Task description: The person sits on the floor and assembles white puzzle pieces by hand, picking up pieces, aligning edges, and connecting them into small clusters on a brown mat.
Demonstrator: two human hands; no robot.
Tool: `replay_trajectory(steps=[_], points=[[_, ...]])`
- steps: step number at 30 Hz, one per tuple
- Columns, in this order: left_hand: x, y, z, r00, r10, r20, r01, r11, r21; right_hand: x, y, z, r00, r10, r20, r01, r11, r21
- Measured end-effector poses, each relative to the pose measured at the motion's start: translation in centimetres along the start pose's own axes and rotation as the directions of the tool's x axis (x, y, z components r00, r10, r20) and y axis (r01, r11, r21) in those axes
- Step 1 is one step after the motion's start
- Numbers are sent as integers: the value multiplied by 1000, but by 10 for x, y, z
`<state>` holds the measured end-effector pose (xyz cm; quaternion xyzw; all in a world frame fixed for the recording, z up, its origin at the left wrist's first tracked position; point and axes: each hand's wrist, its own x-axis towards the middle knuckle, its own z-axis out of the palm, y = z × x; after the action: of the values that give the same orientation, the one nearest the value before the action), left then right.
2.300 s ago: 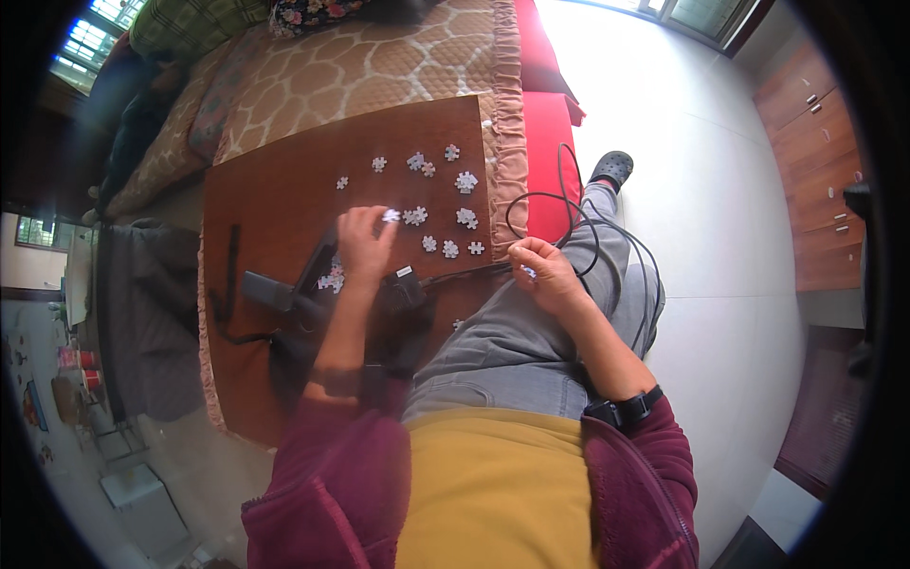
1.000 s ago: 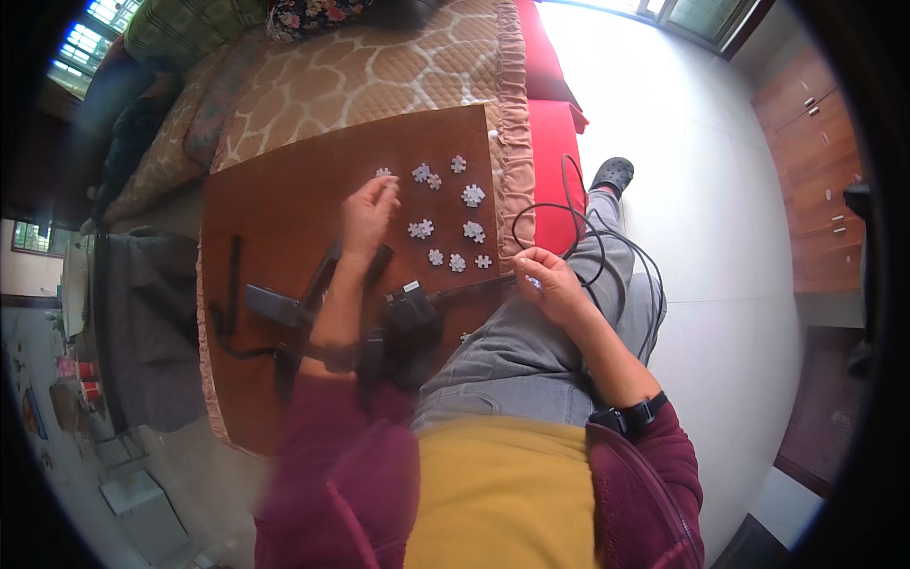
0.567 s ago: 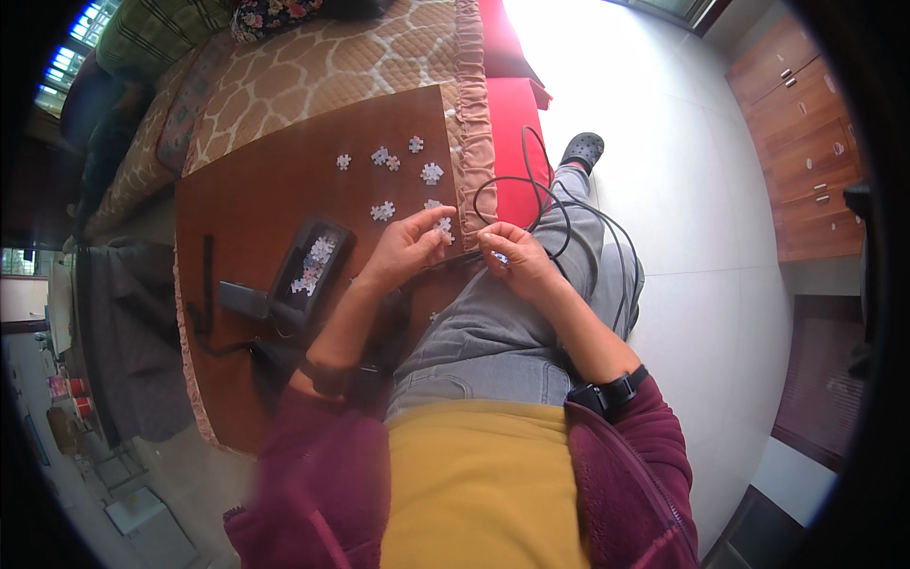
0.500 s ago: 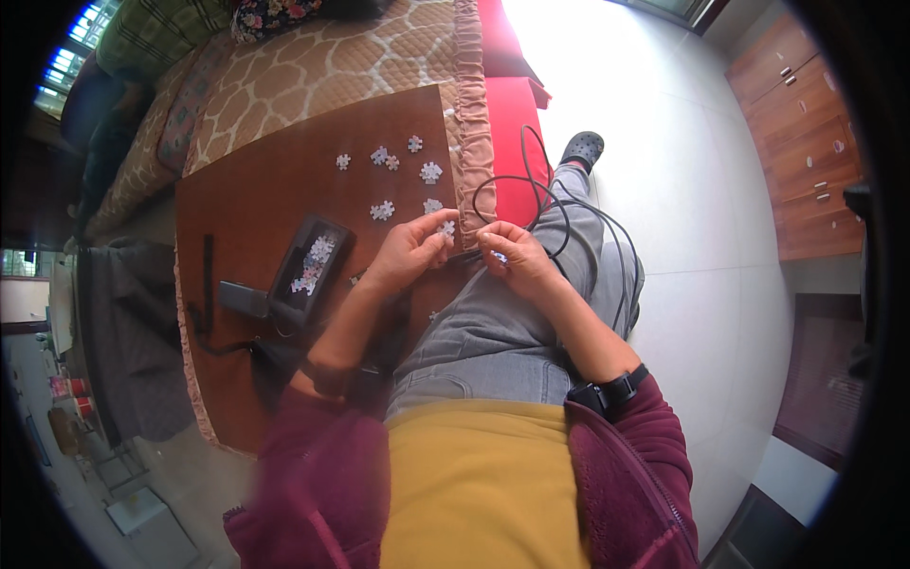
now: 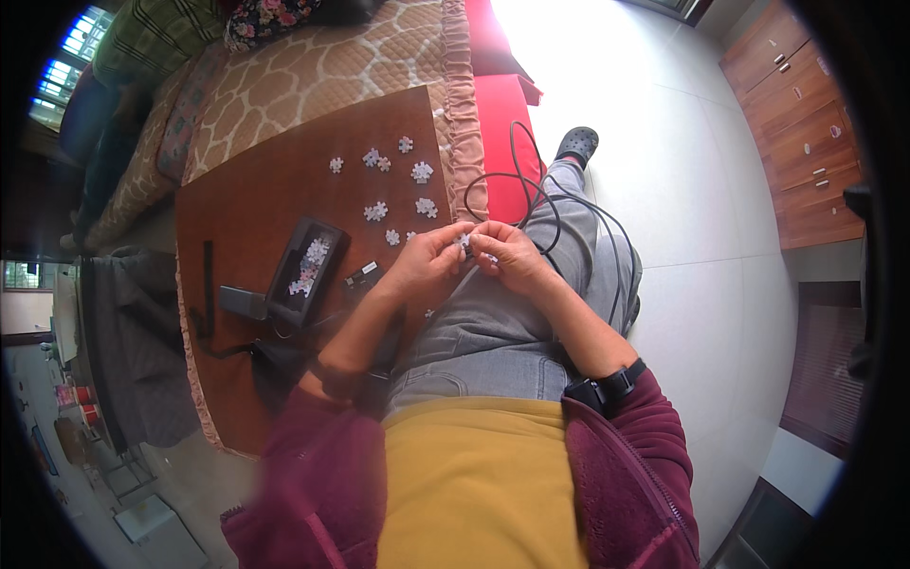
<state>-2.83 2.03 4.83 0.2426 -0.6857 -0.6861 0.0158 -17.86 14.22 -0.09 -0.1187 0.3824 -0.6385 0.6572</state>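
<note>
small piece (image 5: pixel 466 244), apparently pinched between left hand (image 5: pixel 428 263), right hand (image 5: pixel 507 256)

the brown board (image 5: pixel 275 204) is the landmark. its far half has bare wood between the scattered white puzzle pieces (image 5: pixel 422 173), room for a hand to pass. on its near left a black tray (image 5: pixel 305 270) and a black strap (image 5: pixel 206 289) take up the space. off its right edge, black cables (image 5: pixel 531 204) loop over the lap and block that side.
</note>
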Motion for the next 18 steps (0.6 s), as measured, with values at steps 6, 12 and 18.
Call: replay_trajectory(steps=[6, 12, 18], points=[[-1, 7, 2, 1000, 1, -6, -1, 1000, 25, 0, 0, -2, 1000, -6, 22, 6, 1000, 4], [2, -1, -1, 1000, -7, 12, 8, 999, -46, 1, 1, -2, 1000, -15, 4, 15, 1000, -15], [5, -11, -1, 998, 3, -58, -11, 990, -141, 2, 1, -1, 999, -3, -37, 2, 1000, -15]])
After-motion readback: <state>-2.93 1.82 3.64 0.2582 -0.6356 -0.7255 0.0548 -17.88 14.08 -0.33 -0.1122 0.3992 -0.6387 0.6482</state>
